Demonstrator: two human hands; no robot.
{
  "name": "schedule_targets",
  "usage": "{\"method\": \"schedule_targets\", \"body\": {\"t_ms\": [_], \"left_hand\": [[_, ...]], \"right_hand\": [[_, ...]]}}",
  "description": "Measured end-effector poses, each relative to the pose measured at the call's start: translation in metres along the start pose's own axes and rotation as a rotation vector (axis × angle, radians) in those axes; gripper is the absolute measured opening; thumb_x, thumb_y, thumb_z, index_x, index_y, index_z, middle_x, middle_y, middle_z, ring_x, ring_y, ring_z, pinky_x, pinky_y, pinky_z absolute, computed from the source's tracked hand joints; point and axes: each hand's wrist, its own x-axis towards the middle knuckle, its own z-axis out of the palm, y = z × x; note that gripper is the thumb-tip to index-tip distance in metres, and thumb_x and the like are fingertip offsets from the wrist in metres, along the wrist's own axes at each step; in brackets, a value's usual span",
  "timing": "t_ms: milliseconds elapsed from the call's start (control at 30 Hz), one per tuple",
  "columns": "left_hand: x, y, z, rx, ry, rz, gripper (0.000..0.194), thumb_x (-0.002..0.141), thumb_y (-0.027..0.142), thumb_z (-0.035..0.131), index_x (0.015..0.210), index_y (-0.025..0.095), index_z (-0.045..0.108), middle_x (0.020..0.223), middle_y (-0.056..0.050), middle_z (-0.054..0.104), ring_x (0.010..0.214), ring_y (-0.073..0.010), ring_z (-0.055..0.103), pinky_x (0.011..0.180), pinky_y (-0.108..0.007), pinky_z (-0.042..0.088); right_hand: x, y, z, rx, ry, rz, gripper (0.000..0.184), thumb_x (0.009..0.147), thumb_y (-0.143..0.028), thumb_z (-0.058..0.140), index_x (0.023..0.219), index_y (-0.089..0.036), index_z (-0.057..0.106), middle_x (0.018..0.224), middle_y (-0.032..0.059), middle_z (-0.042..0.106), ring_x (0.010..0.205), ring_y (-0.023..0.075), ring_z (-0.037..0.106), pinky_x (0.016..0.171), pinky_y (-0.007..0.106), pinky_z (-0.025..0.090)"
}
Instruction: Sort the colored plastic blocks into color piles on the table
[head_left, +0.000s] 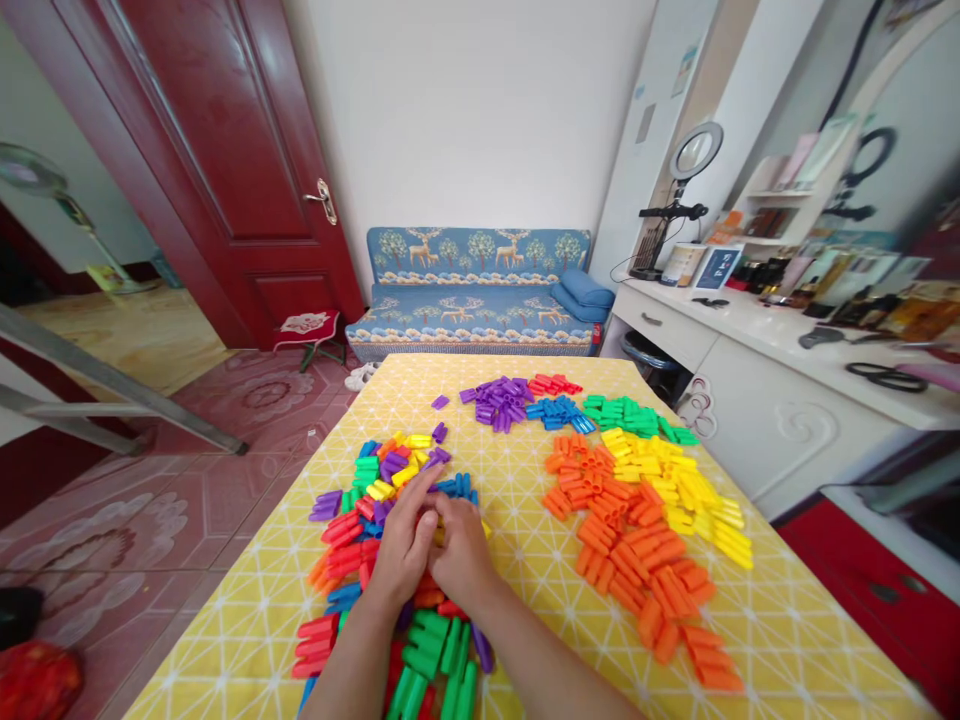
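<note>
Held the bare left hand over a mixed heap of small plastic tubes in six colours, fingers stretched forward, on the left of a yellow tablecloth with white lines. Held the bare right hand just beside it, fingers bent inward over the same heap. Could not tell, with fingertips partly hidden, whether pinching any tube. Saw, farther off and rightward, single-colour tube piles: a purple pile, red pile, blue pile, green pile, yellow pile and orange pile.
</note>
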Motion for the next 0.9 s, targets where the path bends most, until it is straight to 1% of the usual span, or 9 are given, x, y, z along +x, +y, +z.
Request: {"method": "schedule_targets", "body": {"t_ms": [100,233,300,367,433,500,633,767,900], "left_hand": [[0.000,0.002,-0.001,-0.017,0.015,0.041,0.054,0.096,0.049,0.032,0.139,0.020,0.045,0.141,-0.010,0.050,0.133,-0.0272,0.041,0.110,-0.046,0.032],[0.000,0.004,-0.002,-0.007,0.026,0.066,0.054,0.096,0.050,0.029,0.140,0.022,0.044,0.144,-0.010,0.046,0.135,-0.0272,0.039,0.112,-0.047,0.030],[0.001,0.004,-0.002,0.011,0.034,0.052,0.051,0.097,0.046,0.029,0.140,0.022,0.043,0.144,-0.010,0.046,0.134,-0.0264,0.039,0.112,-0.047,0.029],[0.002,0.004,-0.001,0.051,0.043,0.000,0.046,0.097,0.041,0.035,0.137,0.022,0.046,0.140,-0.009,0.050,0.132,-0.0252,0.042,0.110,-0.046,0.032],[0.003,0.003,0.001,0.097,0.030,-0.041,0.038,0.095,0.035,0.044,0.129,0.023,0.055,0.131,-0.008,0.058,0.125,-0.0241,0.049,0.106,-0.043,0.038],[0.004,0.001,0.004,0.129,-0.018,-0.033,0.029,0.092,0.032,0.051,0.116,0.023,0.064,0.119,-0.008,0.065,0.116,-0.0230,0.056,0.101,-0.040,0.043],[0.006,0.003,0.007,0.187,-0.111,-0.016,0.022,0.091,0.030,0.052,0.100,0.022,0.070,0.102,-0.005,0.071,0.103,-0.0216,0.061,0.100,-0.042,0.041],[0.009,0.008,0.007,0.222,-0.193,-0.071,0.026,0.094,0.032,0.047,0.095,0.023,0.072,0.095,-0.004,0.072,0.092,-0.0203,0.063,0.095,-0.040,0.043],[0.011,0.007,0.008,0.222,-0.222,-0.098,0.029,0.094,0.035,0.046,0.094,0.023,0.073,0.093,-0.005,0.072,0.089,-0.0209,0.062,0.083,-0.034,0.047]], "right_hand": [[-0.002,0.002,0.001,0.044,0.003,-0.028,0.036,0.079,-0.019,0.056,0.114,-0.024,0.064,0.106,0.0035,0.070,0.096,0.0230,0.060,0.090,0.038,0.040],[-0.001,0.000,-0.005,0.237,0.099,0.006,0.033,0.078,-0.014,0.053,0.106,-0.025,0.067,0.104,0.0016,0.070,0.100,0.0212,0.060,0.094,0.036,0.042],[0.003,0.003,-0.020,0.390,0.178,0.053,0.029,0.078,-0.016,0.052,0.104,-0.024,0.065,0.105,0.0022,0.069,0.100,0.0200,0.061,0.092,0.034,0.045],[0.008,0.015,-0.049,0.446,0.265,0.098,0.027,0.079,-0.021,0.052,0.104,-0.021,0.061,0.105,0.0039,0.068,0.100,0.0200,0.062,0.089,0.033,0.047],[0.013,0.037,-0.087,0.322,0.352,0.129,0.029,0.078,-0.023,0.051,0.106,-0.020,0.059,0.107,0.0060,0.067,0.101,0.0210,0.062,0.089,0.034,0.047],[0.017,0.066,-0.130,0.048,0.406,0.157,0.032,0.078,-0.023,0.049,0.109,-0.019,0.059,0.108,0.0078,0.067,0.100,0.0224,0.062,0.089,0.036,0.047],[0.017,0.116,-0.194,-0.572,0.269,0.334,0.037,0.079,-0.022,0.051,0.115,-0.020,0.061,0.096,0.0077,0.070,0.088,0.0242,0.064,0.081,0.037,0.046],[0.012,0.134,-0.216,-0.775,0.161,0.331,0.037,0.081,-0.019,0.051,0.115,-0.019,0.064,0.105,0.0085,0.070,0.097,0.0256,0.062,0.084,0.037,0.046],[0.006,0.123,-0.209,-0.863,0.217,0.231,0.037,0.078,-0.013,0.050,0.111,-0.017,0.068,0.116,0.0113,0.064,0.106,0.0298,0.056,0.093,0.043,0.044]]}}
